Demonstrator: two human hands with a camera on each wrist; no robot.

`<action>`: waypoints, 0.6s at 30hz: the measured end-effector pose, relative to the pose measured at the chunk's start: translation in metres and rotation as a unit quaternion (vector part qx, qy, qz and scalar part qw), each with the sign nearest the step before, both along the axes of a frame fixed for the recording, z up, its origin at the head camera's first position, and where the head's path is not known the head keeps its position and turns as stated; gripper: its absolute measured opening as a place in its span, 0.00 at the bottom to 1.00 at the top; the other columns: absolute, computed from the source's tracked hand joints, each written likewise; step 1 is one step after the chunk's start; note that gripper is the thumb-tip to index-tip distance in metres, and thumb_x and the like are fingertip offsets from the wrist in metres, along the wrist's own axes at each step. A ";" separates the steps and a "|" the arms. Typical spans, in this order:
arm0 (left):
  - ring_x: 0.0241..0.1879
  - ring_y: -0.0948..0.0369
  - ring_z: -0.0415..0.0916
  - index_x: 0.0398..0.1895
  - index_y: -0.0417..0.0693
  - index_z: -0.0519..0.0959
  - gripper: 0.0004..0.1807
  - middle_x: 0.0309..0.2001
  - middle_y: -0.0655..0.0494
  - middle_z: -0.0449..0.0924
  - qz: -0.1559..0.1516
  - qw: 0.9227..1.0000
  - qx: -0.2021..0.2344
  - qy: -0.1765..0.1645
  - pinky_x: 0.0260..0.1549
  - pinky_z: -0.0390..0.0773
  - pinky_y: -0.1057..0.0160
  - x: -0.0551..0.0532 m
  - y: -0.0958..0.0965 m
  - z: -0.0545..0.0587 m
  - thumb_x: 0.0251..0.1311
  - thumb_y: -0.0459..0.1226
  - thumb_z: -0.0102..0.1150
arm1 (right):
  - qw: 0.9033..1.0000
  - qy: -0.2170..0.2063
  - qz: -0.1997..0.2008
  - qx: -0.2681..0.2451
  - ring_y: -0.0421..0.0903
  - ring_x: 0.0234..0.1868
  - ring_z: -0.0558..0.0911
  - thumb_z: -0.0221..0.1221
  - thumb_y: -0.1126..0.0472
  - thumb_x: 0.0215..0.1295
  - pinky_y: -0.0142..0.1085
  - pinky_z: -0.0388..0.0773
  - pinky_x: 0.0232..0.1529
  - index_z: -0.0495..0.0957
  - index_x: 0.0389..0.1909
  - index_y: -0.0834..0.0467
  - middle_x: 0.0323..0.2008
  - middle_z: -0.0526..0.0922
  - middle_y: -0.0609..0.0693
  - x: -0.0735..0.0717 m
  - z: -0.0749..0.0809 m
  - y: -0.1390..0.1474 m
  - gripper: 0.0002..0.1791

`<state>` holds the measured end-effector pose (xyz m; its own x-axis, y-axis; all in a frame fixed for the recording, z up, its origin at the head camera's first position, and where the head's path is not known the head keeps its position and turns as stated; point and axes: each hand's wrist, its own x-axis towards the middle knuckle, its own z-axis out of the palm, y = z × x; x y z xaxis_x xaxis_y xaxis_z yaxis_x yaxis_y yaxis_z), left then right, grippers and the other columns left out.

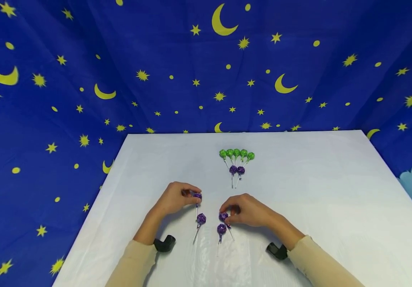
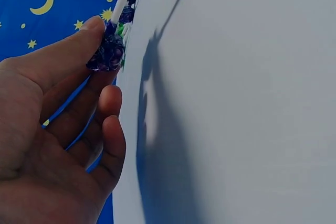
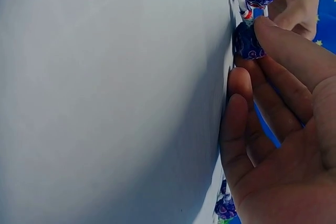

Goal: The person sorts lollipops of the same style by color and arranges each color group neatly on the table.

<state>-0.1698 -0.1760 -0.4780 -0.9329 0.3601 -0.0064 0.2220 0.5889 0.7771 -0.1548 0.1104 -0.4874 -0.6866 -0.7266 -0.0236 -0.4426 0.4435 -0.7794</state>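
Observation:
My left hand (image 1: 177, 197) pinches a purple-wrapped lollipop (image 2: 107, 51) by its head between thumb and fingers, the white stick pointing toward me in the head view. Just below it on the table lies another purple lollipop (image 1: 201, 219). To the right, my right hand (image 1: 250, 211) grips the head of a third purple lollipop (image 3: 249, 43), whose stick slants toward the near right. Close beside that one rests one more purple lollipop (image 1: 221, 229), apart from the fingers.
Farther back, several green lollipops (image 1: 236, 153) lie in a fan. Two purple lollipops (image 1: 237, 170) sit below their sticks. Everything is on a white table (image 1: 317, 171), with a blue star-and-moon cloth (image 1: 177, 52) hanging behind. A black wrist device (image 1: 165, 243) is near the left sleeve.

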 end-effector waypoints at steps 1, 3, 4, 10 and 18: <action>0.27 0.60 0.75 0.41 0.54 0.87 0.14 0.26 0.61 0.79 0.001 1.000 -0.004 -0.001 0.27 0.75 0.60 -0.001 0.001 0.001 0.50 0.42 0.74 | 1.000 -0.001 0.000 0.001 0.36 0.29 0.78 0.69 0.56 0.58 0.33 0.76 0.32 0.83 0.46 0.49 0.29 0.79 0.36 0.000 0.000 0.000 0.14; 0.27 0.61 0.75 0.41 0.55 0.87 0.14 0.27 0.61 0.80 0.003 1.000 -0.010 -0.004 0.27 0.75 0.60 -0.003 0.001 0.003 0.50 0.43 0.74 | 1.000 -0.002 -0.001 0.002 0.36 0.29 0.78 0.69 0.56 0.58 0.33 0.76 0.32 0.83 0.45 0.48 0.30 0.80 0.36 0.000 -0.001 0.000 0.14; 0.27 0.61 0.75 0.41 0.54 0.87 0.14 0.27 0.61 0.80 0.003 1.000 -0.013 -0.003 0.27 0.75 0.60 -0.004 0.002 0.003 0.49 0.43 0.74 | 1.000 -0.001 -0.002 0.002 0.36 0.29 0.78 0.69 0.56 0.58 0.33 0.76 0.32 0.83 0.45 0.48 0.30 0.80 0.36 0.000 -0.001 0.000 0.14; 0.28 0.61 0.75 0.41 0.53 0.87 0.15 0.27 0.61 0.79 -0.005 1.000 -0.014 0.007 0.27 0.74 0.60 -0.011 0.002 0.008 0.49 0.45 0.74 | 1.000 0.007 -0.003 -0.005 0.37 0.29 0.78 0.69 0.57 0.57 0.33 0.76 0.32 0.83 0.45 0.49 0.31 0.80 0.38 0.000 -0.001 0.002 0.13; 0.29 0.60 0.76 0.41 0.54 0.87 0.15 0.29 0.61 0.81 -0.017 1.000 -0.018 0.002 0.28 0.75 0.59 -0.021 0.007 0.007 0.49 0.45 0.74 | 1.000 0.006 0.002 -0.012 0.36 0.30 0.78 0.68 0.58 0.59 0.33 0.75 0.33 0.83 0.45 0.49 0.31 0.80 0.37 0.000 -0.003 0.001 0.13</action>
<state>-0.1909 -0.1693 -0.4706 -0.9199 0.3917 -0.0154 0.2463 0.6079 0.7549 -0.1549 0.1117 -0.4907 -0.6841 -0.7294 0.0014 -0.4534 0.4236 -0.7842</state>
